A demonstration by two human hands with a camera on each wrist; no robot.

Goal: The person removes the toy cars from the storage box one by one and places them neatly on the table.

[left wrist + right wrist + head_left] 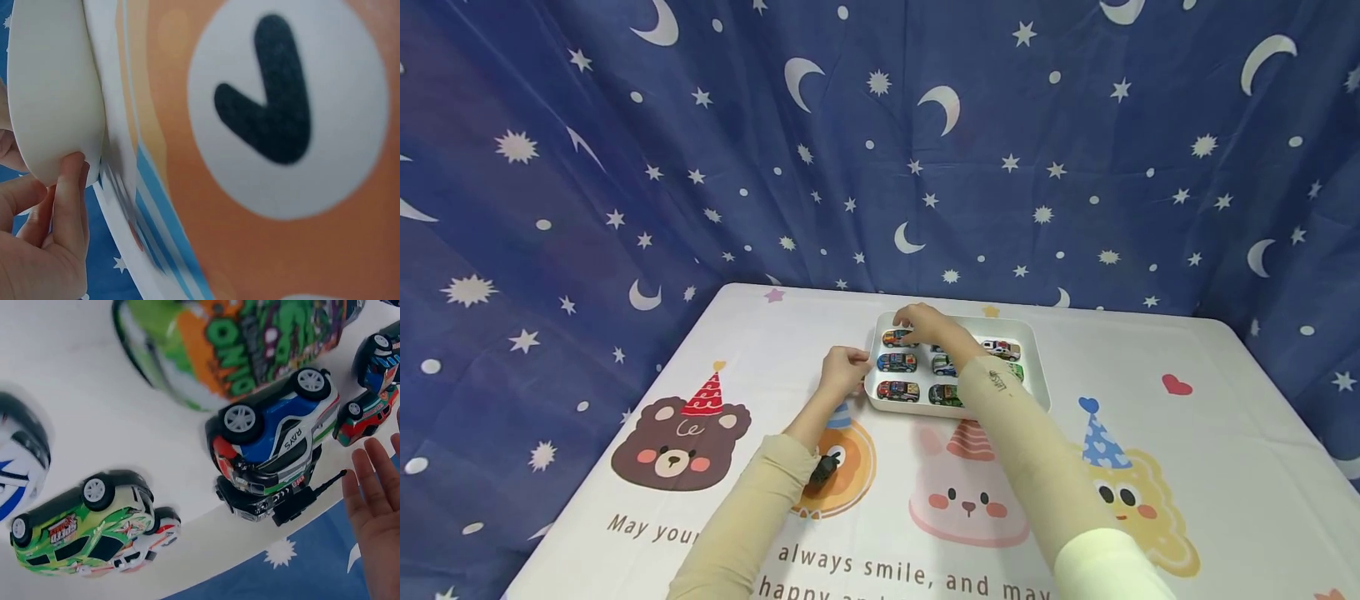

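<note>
Along the far edge of the desk (1120,358), about midway: shallow white rounded-corner tray (1040,367) with small toy cars in rough rows, some hidden by the right arm. Left hand (844,371) pinches the tray's left side, thumb and forefinger curled at the wall. Right hand (931,325) reaches over the tray with fingers bent around the small orange-and-red toy car (895,338) in the far-left corner; can't tell if it actually grips it. Right wrist view only shows outstretched fingers.

Step in hand looks like placing or picking that corner car, tray braced by the left. Next move calls for a narrow fingertip pinch, clear of the blue toy car (897,362) just nearer.

Materials: tray reads as smooth matte plastic. Cars look hard and glossy: rounded bodies, busy printed graphics, black tyres, pale spoked wheels. Lime-green printed toy car (84,525) shows this well. Desk cover is white, cartoon-printed, mostly flat. Blue curtain (850,150) behind hangs in soft folds, white moons and stars.
</note>
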